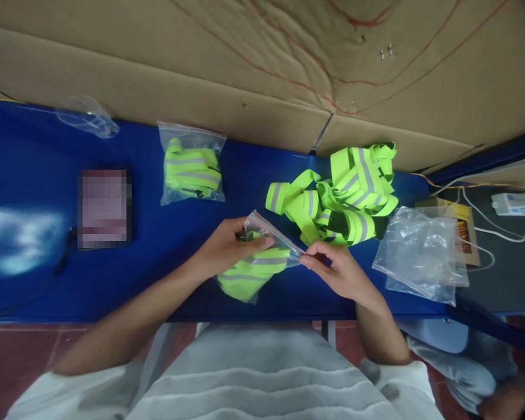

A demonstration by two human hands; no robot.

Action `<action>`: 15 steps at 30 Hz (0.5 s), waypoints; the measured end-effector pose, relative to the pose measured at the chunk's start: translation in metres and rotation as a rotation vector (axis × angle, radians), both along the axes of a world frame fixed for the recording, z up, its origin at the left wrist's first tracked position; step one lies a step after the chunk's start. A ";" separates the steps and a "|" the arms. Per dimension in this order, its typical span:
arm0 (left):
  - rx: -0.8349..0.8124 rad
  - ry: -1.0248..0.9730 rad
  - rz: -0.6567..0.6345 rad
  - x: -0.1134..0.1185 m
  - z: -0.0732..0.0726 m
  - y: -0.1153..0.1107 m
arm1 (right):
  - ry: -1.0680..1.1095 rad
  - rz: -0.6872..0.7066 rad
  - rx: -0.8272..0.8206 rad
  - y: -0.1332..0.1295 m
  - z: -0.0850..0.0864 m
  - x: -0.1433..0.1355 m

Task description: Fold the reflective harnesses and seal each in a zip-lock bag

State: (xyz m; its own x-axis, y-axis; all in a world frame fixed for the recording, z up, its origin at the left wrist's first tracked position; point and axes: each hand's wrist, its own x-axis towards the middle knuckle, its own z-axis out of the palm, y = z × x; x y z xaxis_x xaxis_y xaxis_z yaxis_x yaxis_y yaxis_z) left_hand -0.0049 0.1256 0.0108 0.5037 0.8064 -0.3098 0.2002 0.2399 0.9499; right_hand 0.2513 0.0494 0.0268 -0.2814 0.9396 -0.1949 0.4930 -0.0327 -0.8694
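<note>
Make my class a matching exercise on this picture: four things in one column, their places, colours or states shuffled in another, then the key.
Things:
1. Held bag
2. Loose straps
3. Bag pile
4. Table

Descriptions:
a. Heaped beyond the right hand
b. Blue
c. Between both hands
d. Right of the loose straps

Pairs: 1-c, 2-a, 3-d, 4-b
</note>
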 end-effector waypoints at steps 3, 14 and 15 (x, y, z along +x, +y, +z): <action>0.000 -0.001 -0.013 0.001 -0.001 0.000 | 0.009 -0.012 0.036 -0.002 -0.003 -0.001; 0.000 0.013 0.004 0.003 -0.005 -0.002 | 0.014 -0.012 0.035 -0.002 -0.004 -0.004; 0.000 0.003 -0.007 0.003 -0.005 -0.002 | 0.029 -0.013 0.021 -0.002 -0.004 -0.005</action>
